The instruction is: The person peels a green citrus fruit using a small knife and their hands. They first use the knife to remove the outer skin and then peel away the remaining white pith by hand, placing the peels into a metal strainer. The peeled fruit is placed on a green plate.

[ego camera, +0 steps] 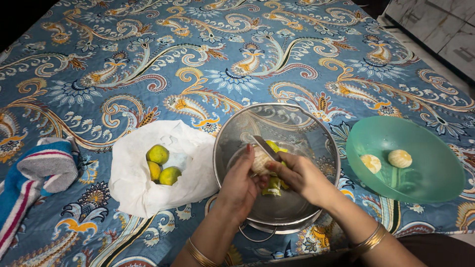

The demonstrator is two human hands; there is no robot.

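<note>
A partly peeled citrus fruit, pale where the green-yellow rind is gone, sits in the left hand, whose fingers are wrapped around it from the left. The right hand is closed around a small knife, its blade lying across the top of the fruit. Both hands meet over a round metal mesh strainer, which rests near the front edge of the bed, roughly midway along it. Strips of green-yellow peel lie in the strainer just below the hands. Gold bangles circle both wrists.

Just to the left of the strainer, touching its rim, a white plastic bag lies open with three whole green-yellow citrus fruits inside. To the right of the strainer stands a translucent green plastic bowl holding two peeled fruits, side by side but apart. A striped towel is bunched at the left edge. All of it rests on a blue paisley bedspread.
</note>
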